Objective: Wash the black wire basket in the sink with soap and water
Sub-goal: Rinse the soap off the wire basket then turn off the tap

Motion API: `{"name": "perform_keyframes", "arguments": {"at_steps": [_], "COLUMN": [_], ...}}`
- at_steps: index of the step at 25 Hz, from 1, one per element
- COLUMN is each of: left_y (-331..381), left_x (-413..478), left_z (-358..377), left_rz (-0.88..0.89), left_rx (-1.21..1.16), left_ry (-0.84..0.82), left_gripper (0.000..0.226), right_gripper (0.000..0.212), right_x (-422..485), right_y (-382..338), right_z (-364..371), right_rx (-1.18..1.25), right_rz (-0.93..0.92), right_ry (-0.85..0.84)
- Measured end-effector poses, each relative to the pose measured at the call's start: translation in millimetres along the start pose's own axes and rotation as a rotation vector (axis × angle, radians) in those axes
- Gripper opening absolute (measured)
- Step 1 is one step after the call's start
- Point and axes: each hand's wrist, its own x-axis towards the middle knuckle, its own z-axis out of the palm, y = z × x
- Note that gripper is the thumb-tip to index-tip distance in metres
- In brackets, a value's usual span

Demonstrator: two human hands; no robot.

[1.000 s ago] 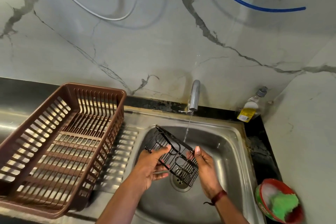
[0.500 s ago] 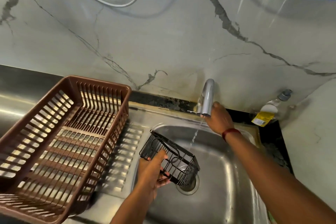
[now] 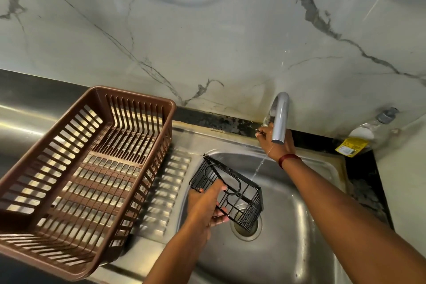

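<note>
My left hand (image 3: 205, 205) grips the black wire basket (image 3: 239, 193) by its near edge and holds it tilted above the drain (image 3: 246, 226) of the steel sink (image 3: 295, 226). My right hand (image 3: 275, 143) reaches behind the chrome tap spout (image 3: 280, 117), its fingers curled on the tap's small lever by the wall. A thin stream of water (image 3: 260, 166) falls from the spout, just right of the basket's far corner.
A large brown plastic dish rack (image 3: 76, 175) sits on the ribbed steel drainboard (image 3: 166, 191) to the left. A clear soap bottle with a yellow label (image 3: 359, 138) stands at the back right corner against the marble wall.
My right hand let go of the basket and went up to the tap, now curled at its lever. The water stream has thinned. My left hand keeps the basket, shifted slightly left.
</note>
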Motion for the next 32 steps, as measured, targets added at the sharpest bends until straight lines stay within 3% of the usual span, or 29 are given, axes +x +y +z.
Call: {"name": "perform_keyframes", "arguments": {"at_steps": [6,11,15,20,23,28,32], "left_y": [-2,-5,-5,8,20,33,35], "left_x": [0,-8,-19,-48,-69,-93,-96], "left_z": [4,7,6,3,0,8,6], "left_rz": [-0.002,0.025,0.088,0.333,0.493,0.661,0.763], "left_rx": [-0.003,-0.002,0.072,0.545,0.907,1.332,1.517], "left_ry": [-0.011,-0.031,-0.021,-0.124,-0.276,-0.34,-0.356], "left_gripper": [0.058,0.053,0.051,0.059,0.078,0.092,0.087], "right_gripper": [0.008,0.021,0.022,0.021,0.018,0.042,0.059], "right_x": [-37,-91,-190,-214,-221,-236,-254], "right_y": [-29,6,6,-22,-27,-37,-45], "right_z": [-32,-21,-28,-73,-87,-95,-83], "right_rx": [0.249,0.423,0.661,0.774,0.739,0.561,0.226], "right_rz": [0.14,0.273,0.338,0.259,0.316,0.51,0.375], "right_ry": [-0.001,0.091,-0.002,0.035,-0.041,-0.174,-0.179]}}
